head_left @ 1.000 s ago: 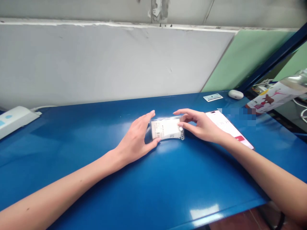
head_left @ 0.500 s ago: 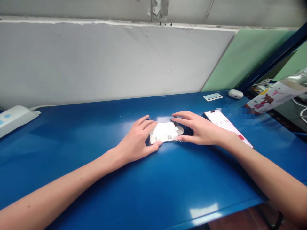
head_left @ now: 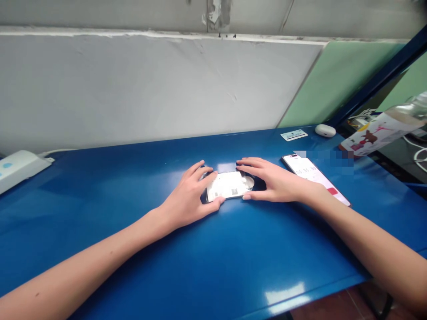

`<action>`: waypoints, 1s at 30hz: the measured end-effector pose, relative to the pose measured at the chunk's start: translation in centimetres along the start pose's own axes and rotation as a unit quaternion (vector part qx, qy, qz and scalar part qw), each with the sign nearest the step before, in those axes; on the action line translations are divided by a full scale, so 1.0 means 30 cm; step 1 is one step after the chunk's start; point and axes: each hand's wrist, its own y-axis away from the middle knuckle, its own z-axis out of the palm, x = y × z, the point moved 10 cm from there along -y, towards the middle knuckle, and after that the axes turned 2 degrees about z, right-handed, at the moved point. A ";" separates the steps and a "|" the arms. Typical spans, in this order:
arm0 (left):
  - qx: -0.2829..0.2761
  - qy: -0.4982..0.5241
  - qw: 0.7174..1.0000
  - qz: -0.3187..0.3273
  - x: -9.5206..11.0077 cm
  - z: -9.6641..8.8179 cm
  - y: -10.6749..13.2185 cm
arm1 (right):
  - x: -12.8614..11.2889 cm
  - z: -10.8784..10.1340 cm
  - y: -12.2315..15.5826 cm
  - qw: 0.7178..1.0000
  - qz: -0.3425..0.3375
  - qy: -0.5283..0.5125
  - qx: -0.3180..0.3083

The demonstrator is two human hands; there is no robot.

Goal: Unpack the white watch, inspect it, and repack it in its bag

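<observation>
we locate the clear-sleeved white packet [head_left: 224,186] flat on the blue surface [head_left: 200,266], about midway along it and closer to the far edge than to the near edge. a round, pale part [head_left: 247,182] shows at the packet's right end; glare hides most of the print.

we see the left hand [head_left: 196,189] at the packet's left end, thumb spread from the fingers: the thumb tip meets the near long side, the index finger reaches over the far left corner. we see the right hand [head_left: 267,180] at the right end, spread likewise, with the thumb at the near right corner and the fingertips toward the far side. we cannot tell how firmly either hand bears on the packet.

we note a phone [head_left: 315,171] lying aslant between the right hand and the surface's right edge, its screen lit, a red button toward its lower end, partly behind the right wrist. near the far right corner we find a printed card [head_left: 294,135] and, just beside it, a rounded white case [head_left: 325,130]. a labelled bottle [head_left: 376,131] leans at the right edge. toward the far left corner we find a white device [head_left: 23,166] with a cable [head_left: 60,150].
</observation>
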 end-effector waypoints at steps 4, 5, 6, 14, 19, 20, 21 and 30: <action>-0.007 -0.009 1.000 -0.005 0.000 0.005 -0.002 | 0.000 -0.004 -0.001 1.000 0.001 0.001 -0.002; -0.007 -0.011 1.000 -0.006 0.000 0.006 -0.002 | 0.002 -0.005 0.000 1.000 0.003 0.002 -0.004; -0.008 -0.013 1.000 -0.005 0.000 0.006 -0.002 | 0.005 -0.005 0.000 1.000 0.006 0.004 -0.006; 0.014 -0.053 0.998 -0.028 -0.014 -0.004 0.004 | 0.028 -0.006 0.006 1.000 0.013 -0.010 -0.007; 0.013 -0.059 0.997 -0.040 -0.023 -0.004 0.001 | 0.024 -0.004 0.003 1.000 0.022 0.000 -0.015; 0.010 -0.057 0.998 -0.040 -0.024 -0.002 0.000 | 0.022 -0.003 0.002 1.000 0.022 0.003 -0.016; 0.007 -0.054 0.998 -0.040 -0.024 -0.001 0.000 | 0.019 -0.002 0.002 1.000 0.020 0.005 -0.017; 0.006 -0.054 0.998 -0.043 -0.026 -0.004 0.003 | 0.014 -0.003 0.005 1.000 0.000 0.007 -0.003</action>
